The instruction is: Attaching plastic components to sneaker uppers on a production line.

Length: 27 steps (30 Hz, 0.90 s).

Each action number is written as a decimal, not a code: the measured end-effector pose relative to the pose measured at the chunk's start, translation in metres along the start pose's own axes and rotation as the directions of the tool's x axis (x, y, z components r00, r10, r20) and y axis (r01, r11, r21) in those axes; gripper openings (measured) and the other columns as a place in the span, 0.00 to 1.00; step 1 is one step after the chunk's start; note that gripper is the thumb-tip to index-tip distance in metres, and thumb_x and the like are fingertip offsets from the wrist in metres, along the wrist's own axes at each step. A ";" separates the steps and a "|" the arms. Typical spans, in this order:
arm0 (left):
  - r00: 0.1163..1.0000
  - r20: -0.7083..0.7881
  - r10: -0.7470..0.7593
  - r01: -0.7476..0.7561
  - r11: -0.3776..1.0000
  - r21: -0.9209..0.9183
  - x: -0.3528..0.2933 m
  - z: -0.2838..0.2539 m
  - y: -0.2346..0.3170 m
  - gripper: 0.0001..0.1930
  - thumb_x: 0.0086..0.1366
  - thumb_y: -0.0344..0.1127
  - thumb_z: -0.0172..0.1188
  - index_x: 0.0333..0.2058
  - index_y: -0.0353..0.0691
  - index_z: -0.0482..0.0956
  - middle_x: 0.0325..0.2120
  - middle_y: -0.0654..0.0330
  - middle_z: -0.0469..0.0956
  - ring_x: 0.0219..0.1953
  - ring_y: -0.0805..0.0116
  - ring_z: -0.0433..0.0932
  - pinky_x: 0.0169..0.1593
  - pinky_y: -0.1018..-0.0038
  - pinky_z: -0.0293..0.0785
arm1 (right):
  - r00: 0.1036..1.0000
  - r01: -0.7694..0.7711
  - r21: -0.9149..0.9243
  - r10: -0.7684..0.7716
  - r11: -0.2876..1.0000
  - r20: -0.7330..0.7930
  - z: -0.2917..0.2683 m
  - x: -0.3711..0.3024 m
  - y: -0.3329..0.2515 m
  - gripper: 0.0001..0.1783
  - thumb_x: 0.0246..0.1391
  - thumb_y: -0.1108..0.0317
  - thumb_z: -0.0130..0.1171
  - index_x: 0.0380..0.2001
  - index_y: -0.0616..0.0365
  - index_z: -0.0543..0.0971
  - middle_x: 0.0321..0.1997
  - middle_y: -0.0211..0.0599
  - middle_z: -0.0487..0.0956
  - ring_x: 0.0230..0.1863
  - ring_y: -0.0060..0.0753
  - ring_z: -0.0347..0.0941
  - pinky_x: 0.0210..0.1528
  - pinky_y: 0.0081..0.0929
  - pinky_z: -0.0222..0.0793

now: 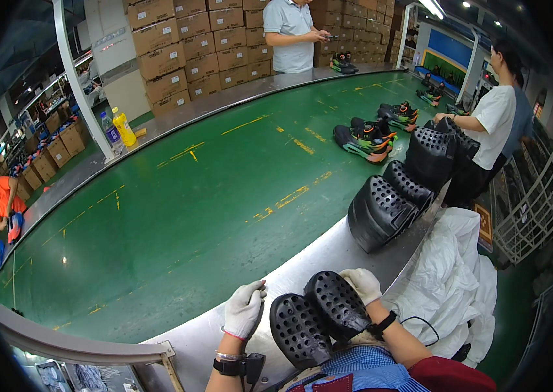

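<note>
Just gloved hands point(243, 308), perforated black clogs point(319, 315)

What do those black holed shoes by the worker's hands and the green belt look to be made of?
The black perforated clogs look like moulded foam or rubber: matte, one-piece, with rows of holes. The green belt seems rubbery or plastic sheet, smooth with a slight sheen and worn yellow marks.
</note>
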<state>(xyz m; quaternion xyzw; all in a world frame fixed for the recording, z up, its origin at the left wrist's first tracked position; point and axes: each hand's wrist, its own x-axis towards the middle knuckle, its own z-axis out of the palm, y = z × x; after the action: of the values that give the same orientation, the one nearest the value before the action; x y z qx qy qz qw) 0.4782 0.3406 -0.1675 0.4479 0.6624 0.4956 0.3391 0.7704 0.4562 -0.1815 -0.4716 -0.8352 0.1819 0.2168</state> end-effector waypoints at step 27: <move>0.998 0.052 -0.031 0.035 0.996 -0.077 0.002 0.000 -0.003 0.14 0.68 0.26 0.47 0.47 0.29 0.79 0.41 0.54 0.80 0.40 0.72 0.79 0.44 0.78 0.75 | 1.000 -0.017 -0.016 0.017 1.000 0.013 -0.007 0.001 -0.008 0.08 0.53 0.66 0.55 0.31 0.51 0.83 0.28 0.43 0.81 0.34 0.52 0.77 0.38 0.46 0.71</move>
<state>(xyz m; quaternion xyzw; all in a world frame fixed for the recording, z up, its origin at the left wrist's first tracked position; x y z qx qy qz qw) 0.4766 0.3419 -0.1707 0.4355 0.6412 0.5040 0.3812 0.7684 0.4542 -0.1712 -0.4791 -0.8341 0.1801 0.2057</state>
